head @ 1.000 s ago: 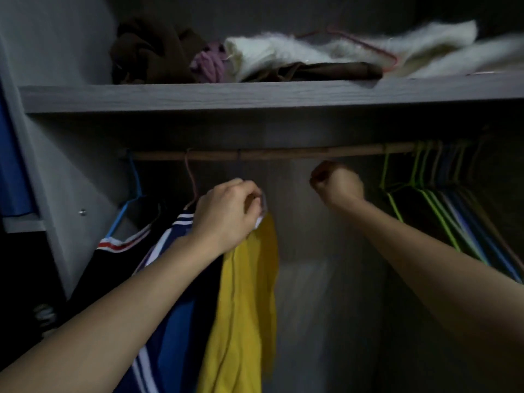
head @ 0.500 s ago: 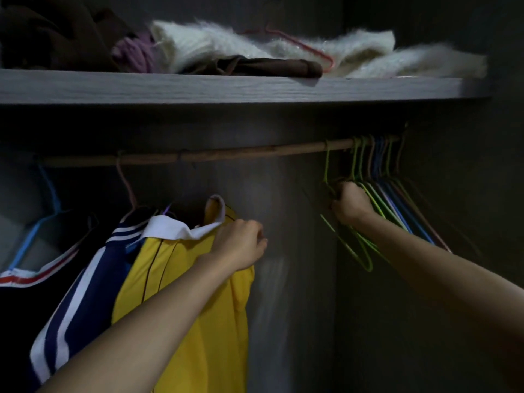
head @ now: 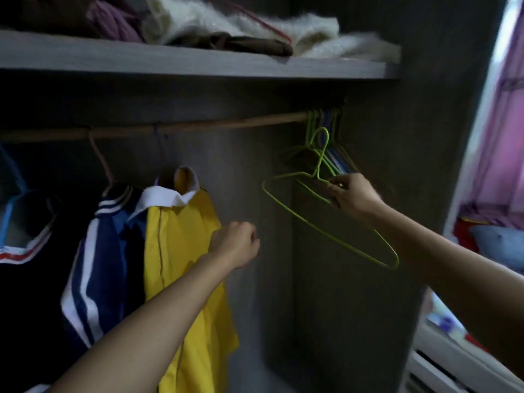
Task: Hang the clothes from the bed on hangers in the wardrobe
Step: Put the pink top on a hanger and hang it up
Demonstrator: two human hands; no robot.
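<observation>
Home bedroom wardrobe [head: 312,251]: shirts [head: 181,236] hanging on wooden rail [head: 226,124], wire hangers [head: 331,154] bunching right, knitwear [head: 312,32] lying on shelf [head: 170,62], pink curtain [head: 504,123] showing beside.

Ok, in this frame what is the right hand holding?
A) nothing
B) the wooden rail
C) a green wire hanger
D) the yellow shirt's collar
C: the right hand pinches the green wire hanger at the base of its neck, away from the yellow shirt.

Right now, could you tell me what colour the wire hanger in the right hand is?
Lime green; the thin wire hanger shows best in the head view.
</observation>
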